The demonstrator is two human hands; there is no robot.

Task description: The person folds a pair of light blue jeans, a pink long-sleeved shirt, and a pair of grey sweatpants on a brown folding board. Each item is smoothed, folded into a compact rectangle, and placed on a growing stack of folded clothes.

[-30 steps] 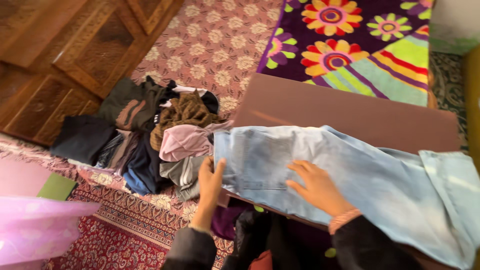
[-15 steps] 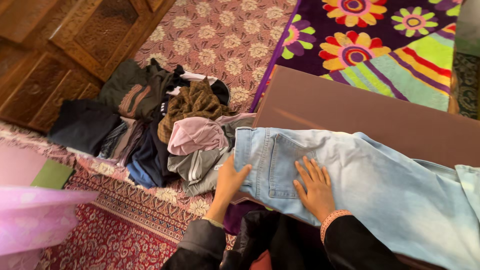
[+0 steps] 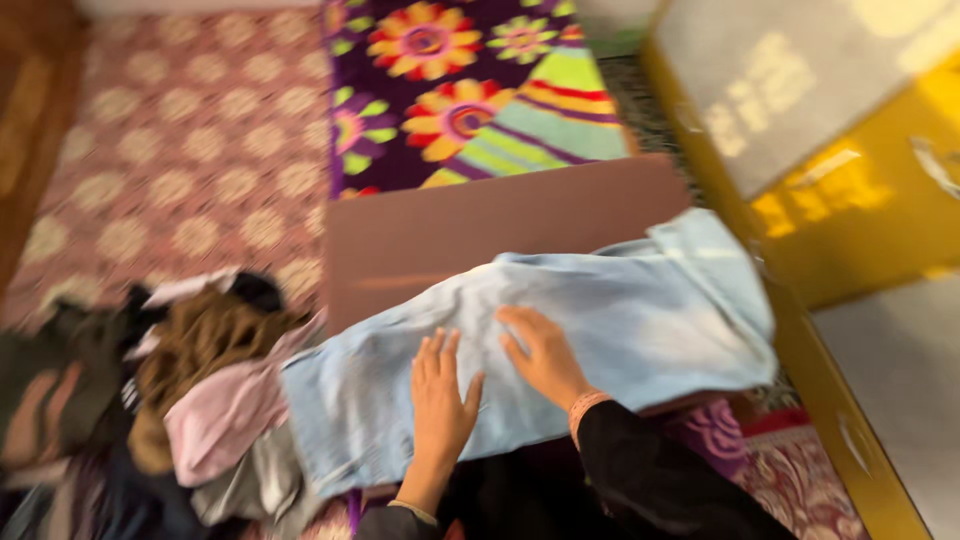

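Light blue jeans (image 3: 620,320) lie spread across a low brown board (image 3: 480,225). My left hand (image 3: 440,400) rests flat on the jeans near the waist end, fingers apart. My right hand (image 3: 540,355) presses flat on the denim just to its right, with a pink cuff at the wrist. Neither hand grips the cloth. The picture is blurred by head motion.
A heap of mixed clothes (image 3: 190,400), brown, pink and grey, lies on the floor to the left of the board. A flowered purple blanket (image 3: 450,90) sits beyond it. A yellow and white cabinet (image 3: 850,170) stands at the right.
The view has swung to the right, bringing the yellow cabinet in. My left hand has moved from the jeans' edge onto the denim. My right hand has slid along the cloth.
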